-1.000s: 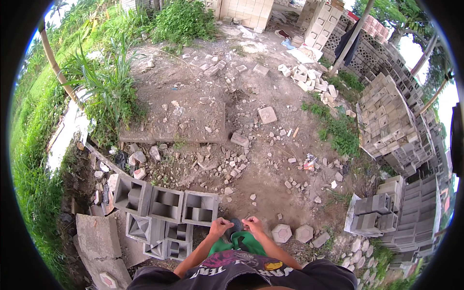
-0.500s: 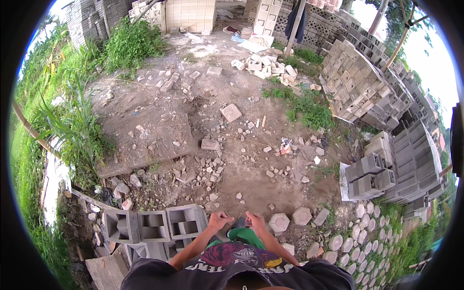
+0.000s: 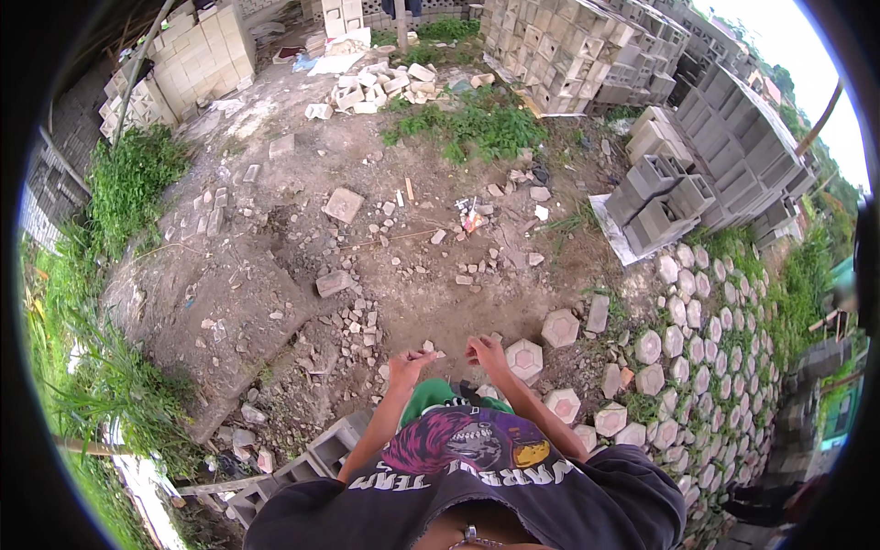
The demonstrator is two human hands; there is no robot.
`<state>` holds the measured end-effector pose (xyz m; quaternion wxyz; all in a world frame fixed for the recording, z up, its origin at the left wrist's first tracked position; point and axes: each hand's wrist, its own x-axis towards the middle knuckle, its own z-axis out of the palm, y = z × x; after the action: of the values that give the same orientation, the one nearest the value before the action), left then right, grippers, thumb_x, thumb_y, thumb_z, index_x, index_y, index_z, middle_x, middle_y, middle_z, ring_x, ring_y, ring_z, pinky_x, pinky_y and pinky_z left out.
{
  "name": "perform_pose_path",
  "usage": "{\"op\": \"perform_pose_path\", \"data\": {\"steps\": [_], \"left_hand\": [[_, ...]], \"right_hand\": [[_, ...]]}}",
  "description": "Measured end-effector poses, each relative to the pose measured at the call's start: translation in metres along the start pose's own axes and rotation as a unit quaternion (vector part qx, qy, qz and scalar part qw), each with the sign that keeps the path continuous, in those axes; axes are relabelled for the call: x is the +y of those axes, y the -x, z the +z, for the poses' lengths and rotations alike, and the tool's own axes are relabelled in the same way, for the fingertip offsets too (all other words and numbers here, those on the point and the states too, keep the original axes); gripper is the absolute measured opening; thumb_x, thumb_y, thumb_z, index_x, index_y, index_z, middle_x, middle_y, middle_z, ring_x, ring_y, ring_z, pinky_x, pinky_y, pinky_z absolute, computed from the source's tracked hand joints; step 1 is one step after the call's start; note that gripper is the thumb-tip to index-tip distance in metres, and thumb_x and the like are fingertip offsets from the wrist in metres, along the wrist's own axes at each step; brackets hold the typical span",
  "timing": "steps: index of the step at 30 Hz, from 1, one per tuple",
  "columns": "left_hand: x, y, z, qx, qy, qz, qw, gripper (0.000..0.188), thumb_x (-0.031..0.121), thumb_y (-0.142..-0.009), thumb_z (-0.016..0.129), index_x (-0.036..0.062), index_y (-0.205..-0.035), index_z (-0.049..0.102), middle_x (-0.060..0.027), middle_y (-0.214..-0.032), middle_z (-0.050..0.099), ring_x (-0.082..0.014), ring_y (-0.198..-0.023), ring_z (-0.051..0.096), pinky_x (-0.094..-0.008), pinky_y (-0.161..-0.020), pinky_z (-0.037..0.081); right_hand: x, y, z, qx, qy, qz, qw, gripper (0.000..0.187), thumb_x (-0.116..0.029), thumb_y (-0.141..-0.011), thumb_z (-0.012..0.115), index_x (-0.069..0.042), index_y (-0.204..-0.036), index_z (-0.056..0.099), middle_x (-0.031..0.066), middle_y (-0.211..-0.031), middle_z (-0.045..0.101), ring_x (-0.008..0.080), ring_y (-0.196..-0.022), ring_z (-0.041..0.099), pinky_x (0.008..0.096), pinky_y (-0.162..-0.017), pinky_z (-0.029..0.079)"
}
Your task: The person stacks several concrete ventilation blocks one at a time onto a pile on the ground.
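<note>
The left hand and the right hand make two, and both are loosely curled; whether any small thing is held in them cannot be told. Just to the right of the right hand, one six-sided stone is laid on the dirt. Its flat face is turned up, and it is about as long as it is wide. Two more six-sided stones are set near it, one farther and one nearer. One small grey brick is found farther right, its long side pointed near to far. Far to the right, grey hollow blocks are stacked on one white sheet.
</note>
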<state>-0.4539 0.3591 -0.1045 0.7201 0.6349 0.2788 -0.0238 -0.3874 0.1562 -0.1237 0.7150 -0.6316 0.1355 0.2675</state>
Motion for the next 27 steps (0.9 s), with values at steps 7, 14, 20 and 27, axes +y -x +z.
{"op": "perform_pose_path", "data": {"steps": [7,14,20,27], "left_hand": [[0.059,-0.041,0.073,-0.135,0.024,-0.057,0.989,0.018,0.009,-0.075,0.078,0.0015,-0.069,0.064,-0.0094,-0.092,0.069,-0.0087,-0.080,0.061,-0.0221,-0.069,0.047],[0.093,-0.120,0.133,-0.222,-0.007,-0.037,0.974,0.016,0.005,-0.076,0.077,0.0022,-0.070,0.063,-0.0105,-0.094,0.070,-0.0093,-0.081,0.061,-0.0225,-0.072,0.047],[0.130,-0.209,0.161,-0.278,-0.036,-0.012,0.960,0.013,0.008,-0.079,0.075,-0.0003,-0.072,0.067,-0.0098,-0.092,0.070,-0.0093,-0.081,0.062,-0.0235,-0.075,0.048],[0.203,-0.296,0.212,-0.378,-0.112,0.049,0.918,0.026,0.019,-0.090,0.064,-0.0021,-0.106,0.069,-0.0070,-0.097,0.070,-0.0095,-0.087,0.063,-0.0232,-0.080,0.049]], "right_hand": [[-0.020,-0.016,-0.039,0.100,-0.054,-0.078,0.990,0.016,-0.019,-0.093,0.056,-0.004,-0.093,0.058,0.0039,-0.080,0.062,0.0125,-0.073,0.061,0.0276,-0.063,0.050],[-0.065,-0.055,-0.050,0.182,-0.065,-0.120,0.974,0.021,-0.023,-0.092,0.056,-0.003,-0.094,0.060,0.0006,-0.078,0.062,0.0082,-0.073,0.057,0.0249,-0.064,0.046],[-0.127,-0.132,-0.053,0.232,-0.087,-0.121,0.961,0.031,-0.032,-0.095,0.056,-0.003,-0.086,0.062,0.0006,-0.075,0.061,0.0076,-0.069,0.056,0.0241,-0.062,0.045],[-0.179,-0.204,-0.057,0.266,-0.088,-0.155,0.947,0.034,-0.033,-0.097,0.054,-0.003,-0.082,0.062,0.0025,-0.074,0.062,0.0107,-0.070,0.059,0.0268,-0.065,0.049]]}}
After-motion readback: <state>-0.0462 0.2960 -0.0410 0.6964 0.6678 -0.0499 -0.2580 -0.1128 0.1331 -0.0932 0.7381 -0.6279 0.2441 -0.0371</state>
